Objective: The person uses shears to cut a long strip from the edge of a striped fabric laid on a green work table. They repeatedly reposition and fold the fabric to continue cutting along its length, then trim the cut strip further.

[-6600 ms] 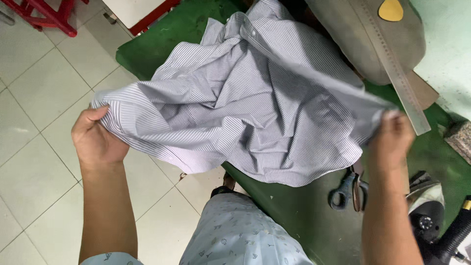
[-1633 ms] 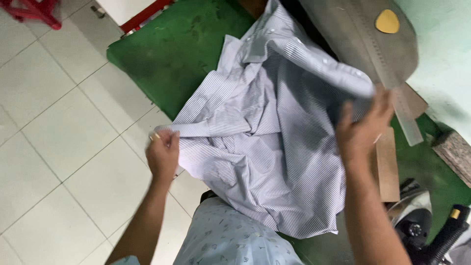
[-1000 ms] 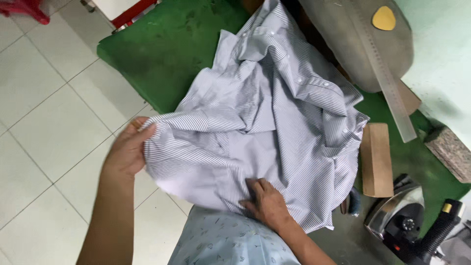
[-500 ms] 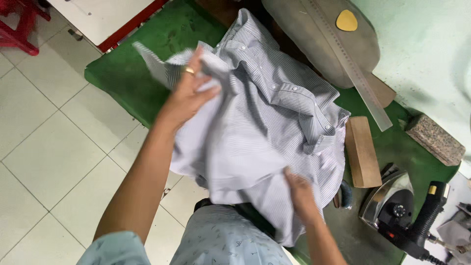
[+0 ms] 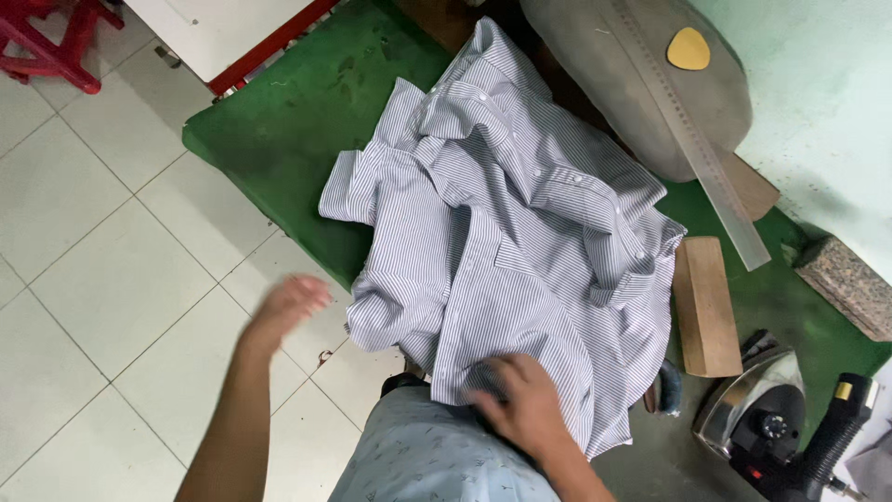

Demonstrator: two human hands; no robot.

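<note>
At the near edge of the green felt-covered bench (image 5: 307,121), my right hand (image 5: 525,404) presses flat on the hem of the crumpled grey-and-white striped cotton shirt (image 5: 502,251), fingers closed onto the cloth. My left hand (image 5: 288,305) hangs open and empty over the white tiled floor (image 5: 102,279), just beside the shirt's sleeve. To the right of the shirt lie a wooden block (image 5: 706,305), a clear plastic ruler (image 5: 692,139) across a grey padded pressing form (image 5: 632,84), and a steam iron (image 5: 757,400).
</note>
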